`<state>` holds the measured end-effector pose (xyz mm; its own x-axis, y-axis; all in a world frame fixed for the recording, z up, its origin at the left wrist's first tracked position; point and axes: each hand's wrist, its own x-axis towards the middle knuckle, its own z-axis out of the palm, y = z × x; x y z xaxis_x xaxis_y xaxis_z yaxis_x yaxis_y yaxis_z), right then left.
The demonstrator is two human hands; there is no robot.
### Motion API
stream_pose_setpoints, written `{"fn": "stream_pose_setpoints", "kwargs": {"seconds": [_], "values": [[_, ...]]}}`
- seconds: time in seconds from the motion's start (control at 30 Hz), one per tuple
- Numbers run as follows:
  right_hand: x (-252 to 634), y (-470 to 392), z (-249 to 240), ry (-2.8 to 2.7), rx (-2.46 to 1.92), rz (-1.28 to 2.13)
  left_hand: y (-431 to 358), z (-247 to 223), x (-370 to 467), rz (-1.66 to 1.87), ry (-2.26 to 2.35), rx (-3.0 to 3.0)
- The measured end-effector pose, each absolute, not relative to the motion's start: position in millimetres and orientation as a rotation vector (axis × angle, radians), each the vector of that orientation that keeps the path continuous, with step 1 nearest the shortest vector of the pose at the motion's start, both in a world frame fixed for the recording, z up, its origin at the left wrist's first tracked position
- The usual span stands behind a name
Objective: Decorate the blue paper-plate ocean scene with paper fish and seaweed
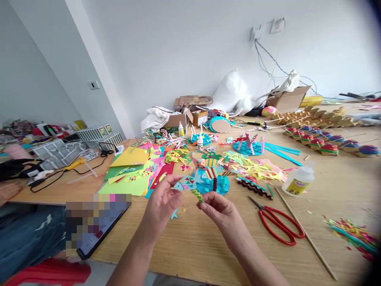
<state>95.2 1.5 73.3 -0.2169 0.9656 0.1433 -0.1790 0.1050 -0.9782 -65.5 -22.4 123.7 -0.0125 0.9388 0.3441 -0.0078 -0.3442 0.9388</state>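
Observation:
A light blue paper fish with coloured triangles (188, 183) is fixed to, or lies against, the top of a green twisted stem (197, 195). My right hand (218, 208) pinches the lower end of that stem between thumb and fingers. Beside the fish's head is my left hand (162, 204), its fingers curved and apart; whether a fingertip touches the paper I cannot tell. Just behind stands a blue crinkled base (222, 186) with a brown twisted stem (214, 184) and a striped paper fish (210, 173). A small blue paper cutout (174, 214) lies below my hands.
Red-handled scissors (281, 226), a wooden stick (309, 240) and a tilted glue bottle (298, 180) are at the right. Coloured paper sheets (126, 186) lie left. A tablet (102, 230) is near a seated person's leg (32, 234). Painted pieces (329, 147) stand far right.

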Motion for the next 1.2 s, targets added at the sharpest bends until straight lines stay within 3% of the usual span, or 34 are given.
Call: {"fn": "stream_pose_setpoints", "kwargs": {"seconds": [0.6, 0.93, 1.2], "values": [[99.8, -3.7, 75.9, -1.515, -0.799, 0.800, -23.4, 115.9, -75.7, 1.371, 0.890, 1.771], [99.0, -6.5, 78.4, -1.619, -0.837, 0.763, -24.6, 135.5, -82.4, 1.252, 0.986, 2.213], [100.0, -7.3, 73.9, -1.718, -0.946, 0.851, -19.7, 141.1, -78.1, 1.098, 1.042, 2.127]]}}
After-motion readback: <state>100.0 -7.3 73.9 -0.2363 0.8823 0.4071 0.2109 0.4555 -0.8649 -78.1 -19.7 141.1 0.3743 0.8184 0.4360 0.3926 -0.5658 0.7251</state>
